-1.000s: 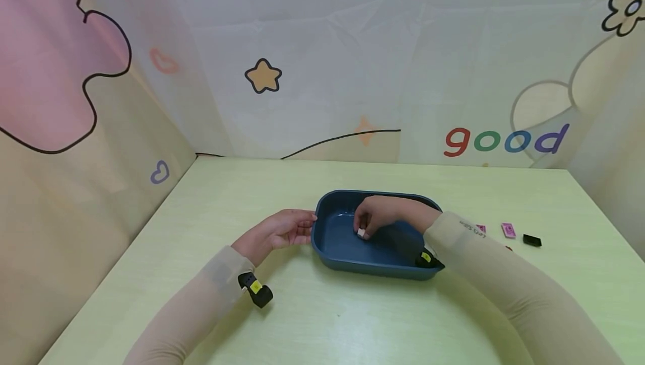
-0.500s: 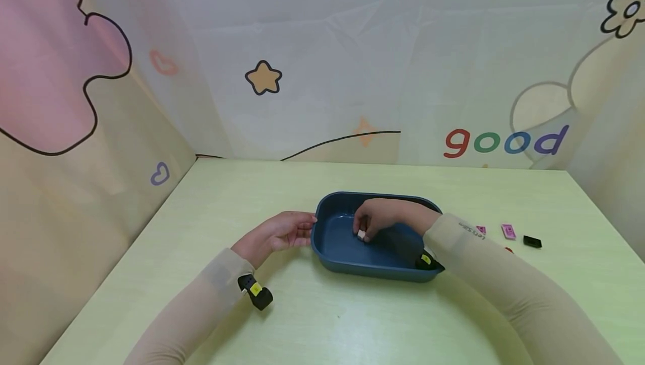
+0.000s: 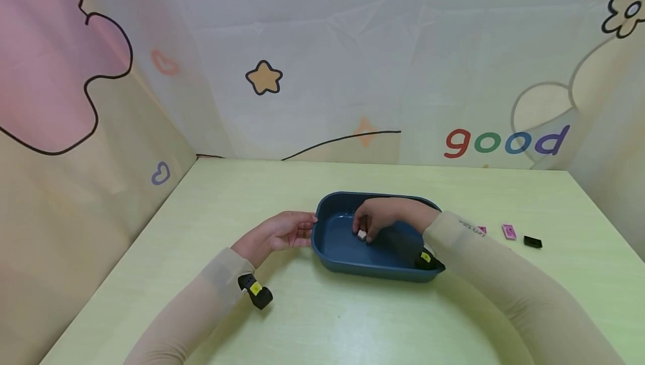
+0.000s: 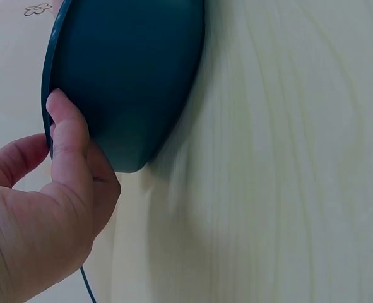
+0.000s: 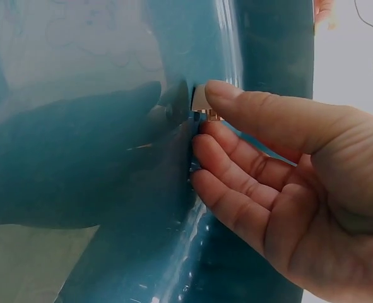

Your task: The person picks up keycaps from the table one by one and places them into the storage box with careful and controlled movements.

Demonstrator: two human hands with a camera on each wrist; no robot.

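Note:
A dark blue plastic basin [image 3: 347,268] with rounded corners sits on the table. At its left end my left hand [image 3: 287,230] pinches the rim, and the left wrist view shows fingers [image 4: 66,126] on both sides of that edge. Inside the basin, my right hand [image 3: 380,216] reaches down near the floor. A small white block [image 3: 361,235] lies at its thumb and fingertips. In the right wrist view the thumb touches this white block [image 5: 200,99], with a copper-coloured metal part below it beside the index fingertip. Its exact kind is hard to make out.
Right of the basin lie a pink rectangular piece [image 3: 509,232], a small black piece [image 3: 532,242] and another pink piece [image 3: 482,229] partly behind the right sleeve. A printed cloth [image 3: 322,74] hangs behind the pale table [image 3: 242,186].
The right thumb has shifted slightly right, so more of the white block shows, and the block sits a little lower in view. The left hand and basin stay in place.

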